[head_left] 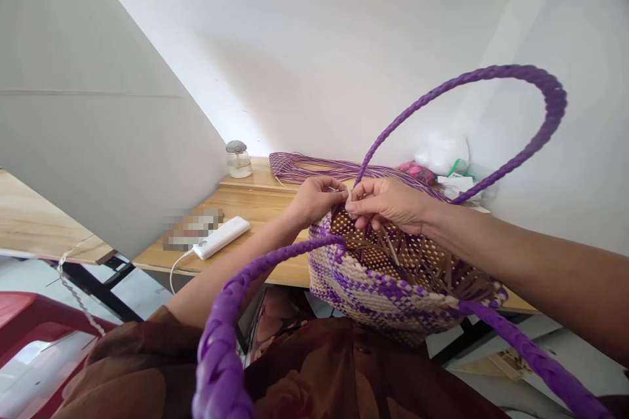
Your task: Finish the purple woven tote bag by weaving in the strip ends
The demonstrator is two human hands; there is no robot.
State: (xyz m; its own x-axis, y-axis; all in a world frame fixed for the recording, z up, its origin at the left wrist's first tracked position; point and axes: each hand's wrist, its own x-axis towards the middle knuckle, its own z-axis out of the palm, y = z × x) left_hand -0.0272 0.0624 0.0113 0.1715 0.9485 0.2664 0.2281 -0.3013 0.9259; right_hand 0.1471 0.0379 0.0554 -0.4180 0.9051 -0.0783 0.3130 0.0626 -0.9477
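Observation:
A woven basket (373, 294) in purple and beige strips sits at the table's front edge, its mouth facing up. Loose strip ends (442, 262) stick out inside it. Two braided purple handles rise from the rim: the far handle (491, 72) arches up at the back, the near handle (236, 301) loops toward me. At the far left corner of the rim, my left hand (319, 200) pinches close to the rim. My right hand (383, 203) meets it there, thumb and finger closed on a thin beige strip (349, 198). The left fingertips are partly hidden.
A bundle of purple strips (304, 167) lies along the back of the table. A lidded glass jar (238, 160) and a white power strip (222, 237) are to the left. Plastic bags (442, 154) lie back right. A red stool (29, 327) stands lower left.

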